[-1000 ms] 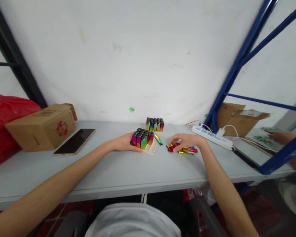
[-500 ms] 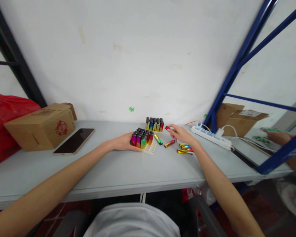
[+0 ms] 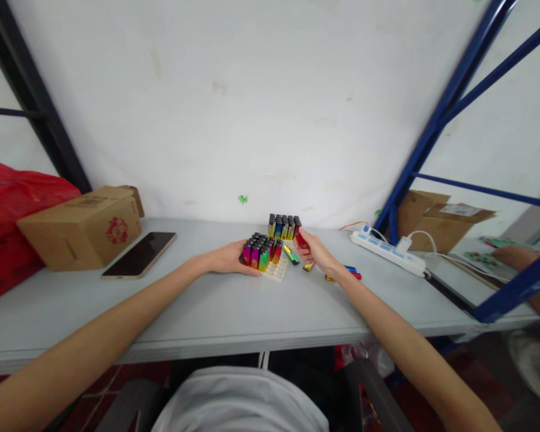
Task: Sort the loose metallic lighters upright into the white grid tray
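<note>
My left hand curls round the left side of a white slotted tray, thumb along its front. Shiny multicoloured lighters with black tops stand upright in the tray; its front-right slots are bare. My right hand pinches a red lighter, tilted, to the right of the tray. Between them a green and yellow lighter lies on the table. A gold lighter shows partly beneath my right hand. Several more loose lighters lie partly hidden behind my right wrist.
A second block of upright lighters stands near the wall. At left are a phone, a cardboard box and a red bag. A white power strip lies at right beside a blue frame. Another person's arm shows beyond it.
My right hand has moved left toward the tray with the red lighter, which is now more upright. My left hand stays at the tray. The view has shifted slightly.
</note>
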Demonstrator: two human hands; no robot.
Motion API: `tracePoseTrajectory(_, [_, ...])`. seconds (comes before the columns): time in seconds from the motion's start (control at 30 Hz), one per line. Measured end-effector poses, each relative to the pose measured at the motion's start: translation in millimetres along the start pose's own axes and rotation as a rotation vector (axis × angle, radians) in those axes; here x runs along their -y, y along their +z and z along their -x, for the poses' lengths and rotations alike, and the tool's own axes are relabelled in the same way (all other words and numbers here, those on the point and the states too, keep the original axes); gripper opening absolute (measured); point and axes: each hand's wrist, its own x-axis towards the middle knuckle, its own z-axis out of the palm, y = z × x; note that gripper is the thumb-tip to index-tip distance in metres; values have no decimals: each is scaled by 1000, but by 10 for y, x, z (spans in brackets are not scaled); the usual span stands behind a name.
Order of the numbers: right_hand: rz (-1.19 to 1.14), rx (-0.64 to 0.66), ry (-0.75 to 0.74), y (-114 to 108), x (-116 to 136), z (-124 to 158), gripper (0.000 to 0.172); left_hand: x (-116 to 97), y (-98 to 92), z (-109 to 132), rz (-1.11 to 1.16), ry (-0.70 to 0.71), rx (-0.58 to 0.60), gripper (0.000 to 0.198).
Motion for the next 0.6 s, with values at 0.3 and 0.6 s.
tracePoseTrajectory(0.3, [50,-212,-11,136,-64,-30,47,-7,-5,2,-22,-1,2,78])
tracePoseTrajectory(0.6, [106,-102,-70,94,2,-26,63,28,-4,-6,-23,7,7,79])
